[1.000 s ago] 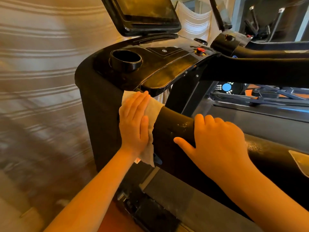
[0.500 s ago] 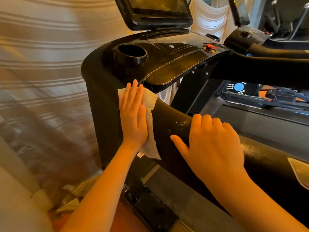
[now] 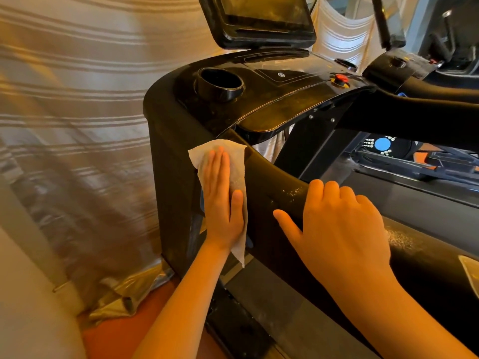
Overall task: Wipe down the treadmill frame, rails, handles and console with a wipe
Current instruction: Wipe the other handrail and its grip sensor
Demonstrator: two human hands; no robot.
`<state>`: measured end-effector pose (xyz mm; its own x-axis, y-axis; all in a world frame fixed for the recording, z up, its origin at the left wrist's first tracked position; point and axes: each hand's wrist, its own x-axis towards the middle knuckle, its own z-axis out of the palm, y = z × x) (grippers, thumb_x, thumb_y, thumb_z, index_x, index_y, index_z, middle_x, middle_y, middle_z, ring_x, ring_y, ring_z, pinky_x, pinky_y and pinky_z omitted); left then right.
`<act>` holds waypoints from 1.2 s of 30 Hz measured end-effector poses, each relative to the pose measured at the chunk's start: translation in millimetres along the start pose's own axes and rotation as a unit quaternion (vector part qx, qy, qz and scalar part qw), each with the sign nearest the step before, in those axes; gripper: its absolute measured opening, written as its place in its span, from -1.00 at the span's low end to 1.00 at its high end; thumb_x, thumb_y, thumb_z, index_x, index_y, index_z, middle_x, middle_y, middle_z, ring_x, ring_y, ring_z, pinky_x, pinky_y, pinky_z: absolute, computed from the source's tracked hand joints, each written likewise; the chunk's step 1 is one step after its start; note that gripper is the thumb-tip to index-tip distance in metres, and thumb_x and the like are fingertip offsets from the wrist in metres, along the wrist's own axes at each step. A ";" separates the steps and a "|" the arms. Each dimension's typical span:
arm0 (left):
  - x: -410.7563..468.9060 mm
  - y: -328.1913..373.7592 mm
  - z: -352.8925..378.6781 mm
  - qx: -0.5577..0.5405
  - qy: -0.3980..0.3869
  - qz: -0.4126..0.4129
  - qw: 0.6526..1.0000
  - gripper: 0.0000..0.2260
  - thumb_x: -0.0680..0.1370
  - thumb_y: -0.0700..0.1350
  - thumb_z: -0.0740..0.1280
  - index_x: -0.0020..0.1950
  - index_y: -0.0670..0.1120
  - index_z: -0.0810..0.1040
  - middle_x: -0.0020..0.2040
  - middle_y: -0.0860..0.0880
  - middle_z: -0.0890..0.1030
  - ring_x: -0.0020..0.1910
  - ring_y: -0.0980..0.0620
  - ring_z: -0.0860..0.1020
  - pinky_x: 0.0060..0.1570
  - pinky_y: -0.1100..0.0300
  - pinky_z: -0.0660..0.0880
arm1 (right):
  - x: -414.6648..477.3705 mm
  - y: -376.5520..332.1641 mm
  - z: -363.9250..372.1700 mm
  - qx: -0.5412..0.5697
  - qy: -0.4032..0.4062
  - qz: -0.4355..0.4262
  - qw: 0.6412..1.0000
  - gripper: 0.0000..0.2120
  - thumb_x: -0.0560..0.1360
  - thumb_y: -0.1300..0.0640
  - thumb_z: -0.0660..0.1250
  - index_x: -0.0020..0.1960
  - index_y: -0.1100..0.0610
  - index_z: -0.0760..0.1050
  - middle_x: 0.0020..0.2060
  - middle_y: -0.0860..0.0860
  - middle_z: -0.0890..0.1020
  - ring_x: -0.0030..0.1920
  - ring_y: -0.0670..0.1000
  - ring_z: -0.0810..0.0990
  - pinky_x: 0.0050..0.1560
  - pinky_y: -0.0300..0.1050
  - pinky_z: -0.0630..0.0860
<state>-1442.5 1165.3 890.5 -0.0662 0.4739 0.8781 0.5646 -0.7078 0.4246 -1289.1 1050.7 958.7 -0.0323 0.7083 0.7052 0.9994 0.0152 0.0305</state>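
Flat-fingered left hand (image 3: 223, 206) presses white paper wipe (image 3: 237, 161) onto black treadmill upright (image 3: 171, 177); at three o'clock, right hand (image 3: 344, 229) curls over black padded handrail (image 3: 274, 182), bracing.

I make out a glossy black plastic console (image 3: 285, 104), matt black handrail (image 3: 282, 177) with damp speckles, soft fibrous wipe (image 3: 234, 154), striped cloth curtain (image 3: 77, 104)

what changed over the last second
The left hand, flat on the wipe, slid it leftward, off the handrail and mostly onto the upright post. The right hand stayed curled over the handrail; nothing was grabbed or released.
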 end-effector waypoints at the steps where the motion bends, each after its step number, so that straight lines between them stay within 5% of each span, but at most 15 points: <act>1: 2.8 -4.3 -0.2 -0.004 0.003 -0.005 1.000 -0.38 0.66 0.16 -0.12 0.53 -0.27 0.12 0.56 -0.11 0.10 0.57 -0.09 0.04 0.53 0.01 0.00 | 0.4 0.0 0.5 0.003 0.003 -0.003 1.000 -0.40 0.39 -0.26 0.15 -0.24 0.31 0.53 -0.47 0.16 0.46 -0.48 0.13 0.45 -0.43 -0.11 0.36; 6: -4.2 -6.3 8.5 -0.084 0.056 -0.115 0.988 -0.43 0.65 0.19 -0.09 0.57 -0.10 -0.03 0.59 -0.04 -0.01 0.57 -0.02 -0.02 0.54 -0.05 -0.01 | 0.5 -0.6 0.8 -0.006 0.003 -0.004 1.000 -0.41 0.39 -0.26 0.17 -0.23 0.31 0.53 -0.46 0.16 0.47 -0.48 0.13 0.45 -0.43 -0.11 0.37; 8: -34.5 7.9 18.3 -0.139 0.064 -0.178 0.972 -0.44 0.64 0.22 -0.02 0.57 0.10 -0.15 0.60 0.10 -0.09 0.57 0.04 -0.03 0.51 -0.17 0.05 | -0.2 -0.9 -0.3 -0.024 -0.004 -0.003 1.000 -0.41 0.40 -0.27 0.15 -0.24 0.30 0.52 -0.46 0.15 0.45 -0.47 0.12 0.44 -0.43 -0.11 0.36; 11: -69.2 27.0 30.9 -0.195 0.070 -0.251 0.946 -0.40 0.54 0.40 0.04 0.50 0.30 -0.14 0.52 0.37 -0.03 0.54 0.20 0.04 0.50 -0.02 0.11 | 0.2 -0.7 -1.2 -0.035 -0.012 -0.006 0.999 -0.40 0.41 -0.28 0.12 -0.23 0.29 0.52 -0.46 0.14 0.46 -0.46 0.11 0.45 -0.43 -0.10 0.39; 15: -44.5 22.3 25.7 -0.182 0.096 -0.330 0.921 -0.26 0.46 0.47 -0.04 0.53 0.18 -0.13 0.60 0.08 -0.04 0.56 0.12 -0.01 0.53 -0.09 0.00 | -0.1 -1.1 -2.0 -0.052 -0.024 -0.008 0.998 -0.37 0.43 -0.31 0.05 -0.20 0.25 0.54 -0.43 0.11 0.49 -0.43 0.08 0.48 -0.41 -0.12 0.40; 19: -17.8 -32.2 22.9 -0.245 0.110 -0.398 0.877 -0.23 0.36 0.59 0.01 0.52 0.35 -0.03 0.58 0.19 0.03 0.55 0.08 0.04 0.51 -0.14 0.03 | -0.7 -0.6 -1.8 -0.031 -0.016 -0.010 0.999 -0.39 0.43 -0.28 0.10 -0.22 0.29 0.52 -0.45 0.14 0.46 -0.45 0.11 0.45 -0.42 -0.11 0.36; 22: -23.6 -38.1 25.4 -0.250 0.108 -0.409 0.871 -0.43 0.46 0.50 0.03 0.45 0.46 0.04 0.57 0.20 0.07 0.56 0.02 0.07 0.49 -0.16 0.06 | -1.0 -1.2 -2.2 -0.044 -0.023 -0.011 0.999 -0.39 0.44 -0.28 0.08 -0.21 0.27 0.52 -0.44 0.13 0.47 -0.44 0.10 0.46 -0.41 -0.11 0.38; 26: -20.2 0.4 19.8 -0.241 0.165 -0.395 0.871 -0.49 0.65 0.21 -0.02 0.56 0.15 -0.07 0.59 0.14 -0.06 0.51 0.23 -0.07 0.54 -0.02 -0.09 | -0.9 -3.9 -5.3 -0.075 -0.045 -0.008 0.996 -0.36 0.46 -0.32 -0.01 -0.13 0.22 0.53 -0.37 0.09 0.49 -0.37 0.06 0.49 -0.36 -0.12 0.39; 29: -24.6 3.9 22.7 -0.366 0.202 -0.482 0.770 -0.21 0.40 0.52 0.07 0.53 0.14 0.14 0.51 0.07 0.25 0.52 0.10 0.11 0.53 -0.03 0.00 | -0.7 -5.4 -6.9 -0.080 -0.050 -0.002 0.996 -0.36 0.46 -0.32 -0.02 -0.13 0.21 0.53 -0.38 0.08 0.48 -0.37 0.05 0.48 -0.35 -0.12 0.39; 31: -32.4 2.3 25.5 -0.367 0.182 -0.517 0.752 -0.02 0.25 0.62 0.12 0.55 0.16 0.08 0.53 0.06 0.22 0.52 0.06 0.14 0.52 -0.05 0.01 | -0.9 -5.9 -7.9 -0.077 -0.052 -0.001 0.996 -0.37 0.46 -0.32 -0.01 -0.15 0.22 0.52 -0.39 0.10 0.49 -0.38 0.07 0.49 -0.36 -0.11 0.41; 34: -37.8 13.9 28.9 -0.362 0.184 -0.522 0.750 -0.35 0.59 0.33 0.03 0.58 0.08 -0.07 0.56 -0.05 0.14 0.53 -0.07 0.13 0.51 -0.12 0.04 | -0.6 -6.2 -9.7 -0.076 -0.059 0.002 0.995 -0.36 0.47 -0.32 -0.03 -0.13 0.21 0.52 -0.37 0.09 0.49 -0.35 0.06 0.49 -0.34 -0.10 0.41; 36: -41.3 14.9 31.4 -0.336 0.195 -0.530 0.753 -0.39 0.63 0.21 0.09 0.58 0.05 -0.07 0.55 -0.06 0.16 0.52 -0.08 0.15 0.50 -0.09 0.10 | -0.3 -6.3 -10.6 -0.079 -0.062 0.003 0.995 -0.35 0.47 -0.33 -0.07 -0.11 0.19 0.52 -0.35 0.07 0.49 -0.34 0.04 0.49 -0.33 -0.11 0.40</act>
<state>-1405.5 1151.6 853.6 -0.4976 0.8626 -0.0917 -0.5123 -0.2069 0.8335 -1295.5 1043.0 965.8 -0.0147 0.7900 0.6129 0.9851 -0.0936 0.1443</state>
